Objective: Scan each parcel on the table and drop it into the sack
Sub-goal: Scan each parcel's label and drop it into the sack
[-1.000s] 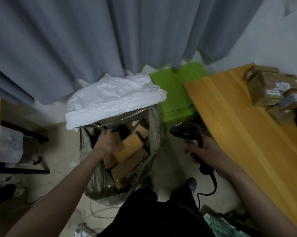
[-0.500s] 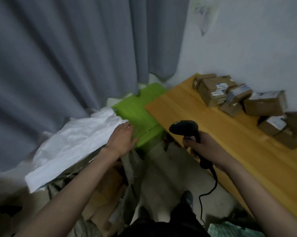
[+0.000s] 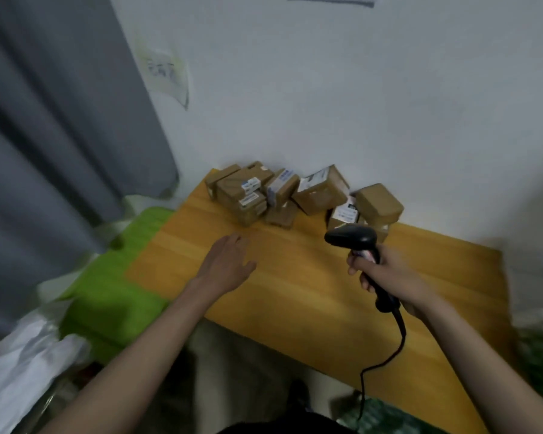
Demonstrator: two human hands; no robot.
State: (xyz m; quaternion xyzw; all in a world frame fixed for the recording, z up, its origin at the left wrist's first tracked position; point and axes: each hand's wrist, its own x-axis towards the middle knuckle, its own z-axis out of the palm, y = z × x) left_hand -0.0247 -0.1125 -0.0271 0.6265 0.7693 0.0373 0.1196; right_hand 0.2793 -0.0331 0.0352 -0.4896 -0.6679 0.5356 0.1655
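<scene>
— Where are the parcels?
— The brown cardboard parcels [image 3: 282, 195] sit piled on the wooden tabletop [image 3: 295, 292] against the wall.
— And the hands?
— Left hand [image 3: 229, 264] hovers empty, fingers relaxed; right hand [image 3: 386, 274] grips the black handheld scanner [image 3: 351, 238].

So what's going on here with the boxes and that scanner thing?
A person is working through a pile of cardboard parcels stacked against the wall on a wooden table. The right hand grips a corded barcode scanner above the table. The left hand is empty, fingers extended, reaching toward the parcels without touching any. The white sack sits at lower left.
</scene>
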